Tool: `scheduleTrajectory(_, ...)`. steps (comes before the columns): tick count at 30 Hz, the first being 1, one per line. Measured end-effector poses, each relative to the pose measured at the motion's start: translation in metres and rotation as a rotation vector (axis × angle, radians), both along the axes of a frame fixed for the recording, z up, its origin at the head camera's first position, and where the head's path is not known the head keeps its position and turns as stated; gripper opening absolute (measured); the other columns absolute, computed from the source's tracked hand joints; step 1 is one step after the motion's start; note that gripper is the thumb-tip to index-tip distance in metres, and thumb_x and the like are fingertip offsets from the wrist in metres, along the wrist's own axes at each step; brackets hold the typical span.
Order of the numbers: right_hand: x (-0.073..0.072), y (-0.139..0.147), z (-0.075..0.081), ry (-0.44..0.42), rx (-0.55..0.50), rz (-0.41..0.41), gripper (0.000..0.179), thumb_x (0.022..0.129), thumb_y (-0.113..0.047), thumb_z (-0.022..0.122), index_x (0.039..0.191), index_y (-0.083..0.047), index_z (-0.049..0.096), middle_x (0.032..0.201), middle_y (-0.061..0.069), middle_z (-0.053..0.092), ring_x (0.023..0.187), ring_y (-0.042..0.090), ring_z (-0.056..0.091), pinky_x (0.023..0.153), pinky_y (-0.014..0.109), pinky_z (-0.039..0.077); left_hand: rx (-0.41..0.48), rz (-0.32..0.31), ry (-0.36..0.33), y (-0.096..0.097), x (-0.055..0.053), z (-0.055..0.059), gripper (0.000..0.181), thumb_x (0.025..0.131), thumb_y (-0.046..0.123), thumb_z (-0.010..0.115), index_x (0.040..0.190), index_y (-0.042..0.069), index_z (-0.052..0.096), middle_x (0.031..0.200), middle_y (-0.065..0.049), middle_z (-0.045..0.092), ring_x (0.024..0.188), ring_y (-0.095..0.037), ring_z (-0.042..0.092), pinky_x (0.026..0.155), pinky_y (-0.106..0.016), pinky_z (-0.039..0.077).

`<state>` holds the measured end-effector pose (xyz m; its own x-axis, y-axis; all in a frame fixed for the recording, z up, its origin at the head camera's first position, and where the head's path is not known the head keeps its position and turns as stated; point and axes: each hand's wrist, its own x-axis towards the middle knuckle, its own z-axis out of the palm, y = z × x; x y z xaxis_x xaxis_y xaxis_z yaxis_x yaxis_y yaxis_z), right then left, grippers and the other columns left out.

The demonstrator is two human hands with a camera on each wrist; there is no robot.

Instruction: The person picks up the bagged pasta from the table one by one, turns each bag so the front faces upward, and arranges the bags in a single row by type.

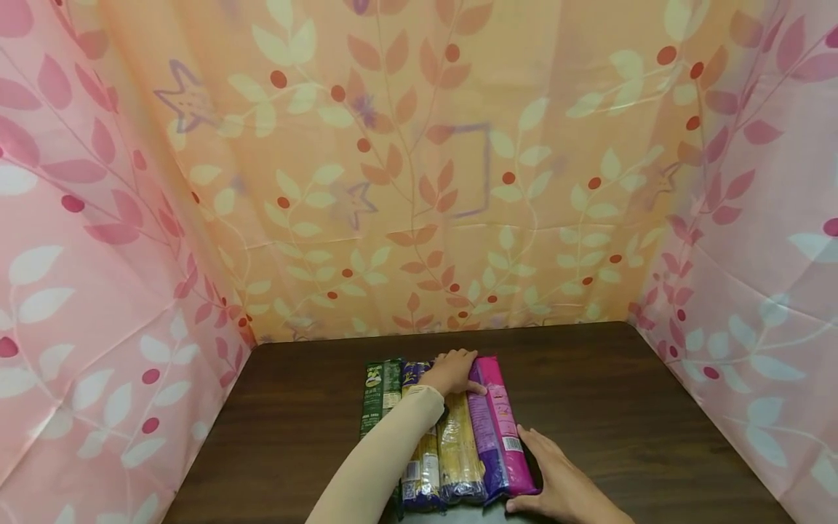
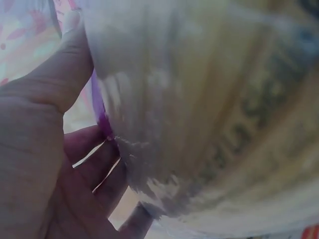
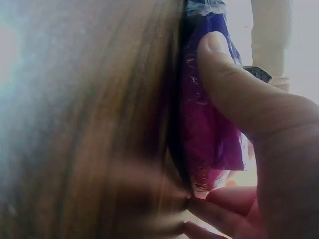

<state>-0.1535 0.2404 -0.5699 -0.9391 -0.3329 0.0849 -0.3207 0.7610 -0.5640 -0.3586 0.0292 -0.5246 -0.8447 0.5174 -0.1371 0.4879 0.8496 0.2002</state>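
Note:
Several long plastic packs of what look like dry noodles lie side by side on the dark table. My left hand (image 1: 450, 371) reaches over the far ends, fingers extended at a clear pack of yellow noodles (image 1: 460, 451) and thumb over a pink and purple pack (image 1: 503, 418). Up close, the clear wrapper (image 2: 199, 119) fills most of the left wrist view. At the near right corner of the pink and purple pack is my right hand (image 1: 553, 473), thumb at its near end and fingers along its right side. That pack's wrapper (image 3: 204, 129) stands beside the thumb in the right wrist view.
To the left are a green pack (image 1: 373, 397) and a purple and gold one (image 1: 428, 469), partly covered by my left sleeve (image 1: 386, 458). Brown wood-grain tabletop (image 1: 602, 407) surrounds the row. Patterned curtains (image 1: 406, 182) enclose the back and both sides.

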Motion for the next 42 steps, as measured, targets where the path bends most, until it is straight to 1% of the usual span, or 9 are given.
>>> scheduleTrajectory(6, -0.001, -0.002, -0.001, 0.068, 0.022, -0.003, 0.116, 0.073, -0.067, 0.092, 0.155, 0.004, 0.05, 0.156, 0.026, 0.05, 0.141, 0.048, 0.049, 0.102, 0.065, 0.052, 0.031, 0.01, -0.024, 0.0, -0.002, 0.0, 0.09, 0.093, 0.06, 0.079, 0.164, 0.015, 0.045, 0.163, -0.006, 0.051, 0.152, -0.028, 0.043, 0.127, -0.052, 0.033)
scheduleTrajectory(14, -0.002, -0.006, 0.001, 0.006, 0.03, -0.005, 0.119, 0.068, -0.065, 0.096, 0.153, 0.006, 0.052, 0.157, 0.028, 0.048, 0.143, 0.051, 0.047, 0.104, 0.069, 0.049, 0.024, 0.038, -0.059, 0.001, -0.001, 0.002, 0.093, 0.092, 0.059, 0.08, 0.166, 0.015, 0.043, 0.166, -0.007, 0.047, 0.155, -0.028, 0.04, 0.128, -0.052, 0.031)
scheduleTrajectory(17, -0.003, -0.007, 0.0, -0.01, 0.036, -0.014, 0.121, 0.067, -0.067, 0.096, 0.153, 0.006, 0.052, 0.157, 0.028, 0.048, 0.143, 0.05, 0.046, 0.104, 0.069, 0.049, 0.026, 0.034, -0.062, 0.001, 0.0, 0.003, 0.089, 0.092, 0.058, 0.081, 0.163, 0.016, 0.047, 0.162, -0.006, 0.051, 0.152, -0.028, 0.043, 0.126, -0.051, 0.033)
scheduleTrajectory(22, -0.004, -0.007, -0.001, -0.004, 0.035, -0.025, 0.117, 0.066, -0.066, 0.097, 0.15, 0.004, 0.056, 0.156, 0.026, 0.05, 0.141, 0.05, 0.048, 0.103, 0.068, 0.05, 0.038, 0.029, -0.058, 0.001, 0.0, 0.004, 0.083, 0.091, 0.057, 0.082, 0.158, 0.017, 0.054, 0.152, -0.005, 0.057, 0.145, -0.027, 0.048, 0.124, -0.051, 0.035)
scheduleTrajectory(28, -0.007, -0.006, -0.001, -0.003, -0.001, -0.034, 0.111, 0.064, -0.061, 0.1, 0.147, 0.0, 0.06, 0.155, 0.025, 0.051, 0.14, 0.049, 0.048, 0.103, 0.068, 0.05, 0.034, 0.026, -0.074, 0.0, 0.001, 0.007, 0.08, 0.094, 0.055, 0.08, 0.159, 0.015, 0.052, 0.155, -0.006, 0.055, 0.146, -0.027, 0.046, 0.125, -0.048, 0.035)
scheduleTrajectory(33, -0.005, -0.007, -0.001, 0.051, -0.017, -0.035, 0.108, 0.061, -0.057, 0.103, 0.144, -0.001, 0.062, 0.152, 0.023, 0.055, 0.139, 0.047, 0.05, 0.103, 0.067, 0.05, 0.042, 0.03, -0.104, -0.002, 0.002, 0.009, 0.079, 0.096, 0.053, 0.079, 0.159, 0.014, 0.05, 0.158, -0.007, 0.053, 0.15, -0.028, 0.044, 0.126, -0.048, 0.033)
scheduleTrajectory(38, -0.003, -0.006, -0.004, 0.133, -0.054, -0.029, 0.108, 0.059, -0.046, 0.106, 0.144, 0.002, 0.059, 0.147, 0.023, 0.059, 0.137, 0.048, 0.051, 0.103, 0.066, 0.05, 0.09, 0.032, -0.124, -0.003, 0.003, 0.01, 0.08, 0.094, 0.059, 0.078, 0.154, 0.012, 0.056, 0.147, -0.008, 0.06, 0.141, -0.027, 0.052, 0.122, -0.045, 0.041)
scheduleTrajectory(40, -0.003, -0.004, -0.006, 0.151, -0.075, -0.027, 0.107, 0.06, -0.04, 0.106, 0.145, 0.003, 0.058, 0.146, 0.026, 0.059, 0.135, 0.05, 0.052, 0.102, 0.063, 0.052, 0.114, 0.042, -0.131, -0.003, 0.003, 0.009, 0.079, 0.094, 0.062, 0.076, 0.153, 0.011, 0.058, 0.143, -0.008, 0.063, 0.138, -0.027, 0.055, 0.12, -0.044, 0.043)
scheduleTrajectory(42, -0.002, -0.003, -0.007, 0.155, -0.098, -0.015, 0.105, 0.061, -0.036, 0.106, 0.145, 0.004, 0.057, 0.144, 0.03, 0.058, 0.133, 0.052, 0.053, 0.102, 0.056, 0.054, 0.139, 0.057, -0.135, -0.002, 0.004, 0.008, 0.078, 0.096, 0.063, 0.072, 0.152, 0.011, 0.058, 0.142, -0.008, 0.064, 0.136, -0.027, 0.056, 0.118, -0.045, 0.045)
